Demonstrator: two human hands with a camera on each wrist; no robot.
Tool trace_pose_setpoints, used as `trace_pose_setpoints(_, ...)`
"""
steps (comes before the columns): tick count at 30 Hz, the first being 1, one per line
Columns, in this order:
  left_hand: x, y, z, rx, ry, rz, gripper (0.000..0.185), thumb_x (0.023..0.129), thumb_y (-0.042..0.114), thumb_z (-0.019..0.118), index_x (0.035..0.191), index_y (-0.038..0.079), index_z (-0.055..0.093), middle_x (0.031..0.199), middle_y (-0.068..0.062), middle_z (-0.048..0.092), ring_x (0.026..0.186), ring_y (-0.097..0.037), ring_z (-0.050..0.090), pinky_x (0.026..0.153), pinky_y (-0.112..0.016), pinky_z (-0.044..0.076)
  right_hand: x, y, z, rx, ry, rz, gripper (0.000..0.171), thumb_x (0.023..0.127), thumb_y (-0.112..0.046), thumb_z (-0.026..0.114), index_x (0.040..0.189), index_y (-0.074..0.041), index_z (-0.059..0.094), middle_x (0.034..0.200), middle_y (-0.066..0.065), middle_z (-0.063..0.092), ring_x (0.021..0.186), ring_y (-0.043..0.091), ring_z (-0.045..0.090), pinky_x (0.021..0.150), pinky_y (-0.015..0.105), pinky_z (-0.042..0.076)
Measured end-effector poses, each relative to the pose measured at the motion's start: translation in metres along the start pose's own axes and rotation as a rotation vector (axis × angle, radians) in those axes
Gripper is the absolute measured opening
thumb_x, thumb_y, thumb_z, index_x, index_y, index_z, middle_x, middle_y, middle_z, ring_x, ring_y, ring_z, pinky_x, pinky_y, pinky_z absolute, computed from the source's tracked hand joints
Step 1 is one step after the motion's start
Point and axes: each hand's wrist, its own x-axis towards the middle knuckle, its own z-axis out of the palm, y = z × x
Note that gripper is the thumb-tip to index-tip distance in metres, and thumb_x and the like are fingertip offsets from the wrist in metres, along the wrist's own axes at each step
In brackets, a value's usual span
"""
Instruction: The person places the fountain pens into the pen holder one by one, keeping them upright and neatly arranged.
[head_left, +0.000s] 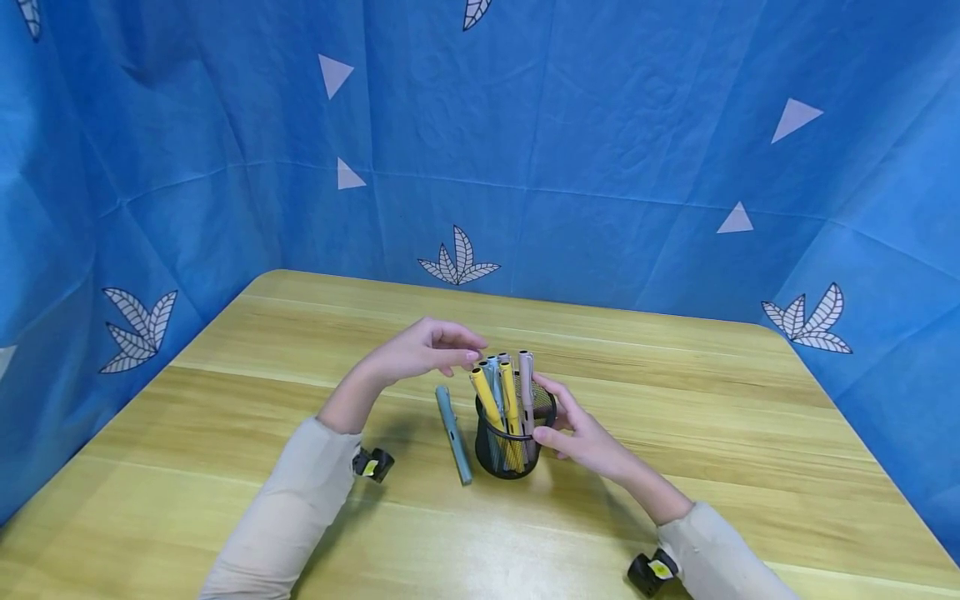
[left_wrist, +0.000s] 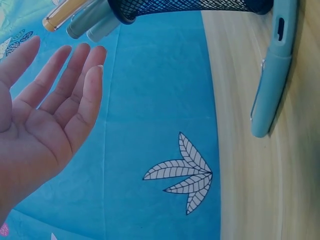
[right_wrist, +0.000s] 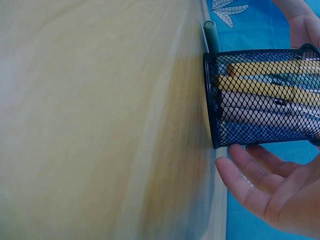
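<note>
A black mesh pen holder (head_left: 491,463) stands upright on the table with several capped pens in it, among them a yellow pen (head_left: 487,398), a pale purple pen (head_left: 527,392) and blue-green ones. My left hand (head_left: 423,350) hovers just left of the pen tops, holding nothing; in the left wrist view its fingers (left_wrist: 82,100) are loosely spread, palm showing. My right hand (head_left: 588,437) holds the holder's right side, thumb at the front rim and forefinger at the back. In the right wrist view its lower fingers (right_wrist: 245,185) lie loosely beside the mesh.
One blue-green pen (head_left: 453,435) lies on the wooden table (head_left: 720,417) just left of the holder. A blue cloth (head_left: 600,150) with white triangles and leaf patterns hangs behind and beside the table.
</note>
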Motion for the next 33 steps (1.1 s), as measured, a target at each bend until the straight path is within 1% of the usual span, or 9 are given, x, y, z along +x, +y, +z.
trace_pose_setpoints(2, 0.0, -0.002, 0.0, 0.004, 0.0, -0.007, 0.032, 0.089, 0.014, 0.054, 0.117, -0.002, 0.054, 0.111, -0.017, 0.057, 0.094, -0.027, 0.057, 0.076, -0.042, 0.048, 0.0, 0.0, 0.0, 0.002, 0.0, -0.001, 0.065, 0.091, -0.012, 0.052, 0.143, -0.017, 0.014, 0.098, 0.02, 0.054, 0.072, 0.028, 0.048, 0.053, 0.031, 0.045)
trace_pose_setpoints(5, 0.0, -0.004, 0.0, -0.005, 0.004, -0.023, 0.033, 0.089, 0.014, 0.055, 0.118, -0.002, 0.054, 0.108, -0.016, 0.059, 0.095, -0.032, 0.056, 0.077, -0.046, 0.047, 0.0, 0.0, 0.0, -0.001, 0.002, -0.005, 0.065, 0.091, -0.013, 0.053, 0.143, -0.017, 0.014, 0.098, 0.02, 0.054, 0.072, 0.028, 0.049, 0.053, 0.032, 0.045)
trace_pose_setpoints(7, -0.001, -0.005, 0.0, -0.001, 0.007, -0.033, 0.033, 0.089, 0.014, 0.055, 0.118, -0.002, 0.053, 0.106, -0.014, 0.059, 0.095, -0.033, 0.055, 0.076, -0.044, 0.048, 0.0, 0.001, 0.0, -0.006, 0.002, -0.009, 0.066, 0.091, -0.015, 0.053, 0.143, -0.017, 0.014, 0.098, 0.019, 0.054, 0.072, 0.027, 0.049, 0.053, 0.032, 0.046)
trace_pose_setpoints(13, -0.002, -0.009, 0.0, 0.022, 0.014, -0.05, 0.034, 0.089, 0.015, 0.055, 0.119, -0.002, 0.053, 0.099, -0.011, 0.061, 0.09, -0.029, 0.057, 0.073, -0.041, 0.049, 0.0, 0.003, -0.001, -0.008, 0.004, 0.003, 0.065, 0.091, -0.015, 0.053, 0.143, -0.019, 0.014, 0.096, 0.017, 0.054, 0.07, 0.025, 0.048, 0.053, 0.032, 0.046)
trace_pose_setpoints(17, -0.003, -0.011, 0.001, 0.027, 0.019, -0.059, 0.035, 0.089, 0.016, 0.055, 0.119, -0.003, 0.053, 0.097, -0.014, 0.061, 0.09, -0.031, 0.056, 0.074, -0.047, 0.048, -0.001, 0.003, -0.001, -0.004, 0.005, 0.008, 0.065, 0.091, -0.014, 0.052, 0.143, -0.02, 0.014, 0.093, 0.015, 0.054, 0.069, 0.024, 0.047, 0.053, 0.032, 0.046)
trace_pose_setpoints(22, -0.004, -0.012, 0.001, 0.045, 0.029, -0.085, 0.037, 0.089, 0.017, 0.055, 0.12, -0.003, 0.051, 0.098, -0.018, 0.06, 0.087, -0.028, 0.057, 0.073, -0.048, 0.048, -0.001, 0.002, -0.001, 0.0, 0.003, 0.007, 0.065, 0.091, -0.014, 0.053, 0.143, -0.02, 0.014, 0.091, 0.013, 0.054, 0.07, 0.026, 0.048, 0.054, 0.033, 0.047)
trace_pose_setpoints(27, -0.005, -0.015, 0.002, 0.075, 0.033, -0.105, 0.037, 0.089, 0.017, 0.055, 0.121, -0.001, 0.051, 0.094, -0.011, 0.062, 0.086, -0.028, 0.058, 0.071, -0.047, 0.048, -0.001, 0.001, -0.001, -0.005, -0.006, -0.004, 0.066, 0.091, -0.015, 0.053, 0.143, -0.018, 0.013, 0.094, 0.015, 0.055, 0.073, 0.029, 0.049, 0.054, 0.035, 0.047)
trace_pose_setpoints(30, -0.006, -0.016, 0.002, 0.1, 0.033, -0.1, 0.038, 0.089, 0.018, 0.055, 0.123, 0.001, 0.05, 0.091, -0.009, 0.063, 0.085, -0.032, 0.058, 0.069, -0.046, 0.049, -0.001, -0.001, -0.001, 0.001, -0.01, -0.006, 0.066, 0.091, -0.015, 0.053, 0.143, -0.018, 0.012, 0.094, 0.014, 0.055, 0.073, 0.028, 0.049, 0.054, 0.036, 0.047)
trace_pose_setpoints(33, -0.006, -0.02, 0.002, 0.123, 0.037, -0.089, 0.039, 0.089, 0.018, 0.056, 0.125, 0.003, 0.049, 0.085, -0.008, 0.062, 0.081, -0.036, 0.057, 0.067, -0.048, 0.049, -0.002, -0.002, -0.001, 0.006, -0.01, -0.003, 0.066, 0.091, -0.014, 0.052, 0.143, -0.018, 0.012, 0.094, 0.015, 0.055, 0.074, 0.029, 0.049, 0.055, 0.036, 0.047)
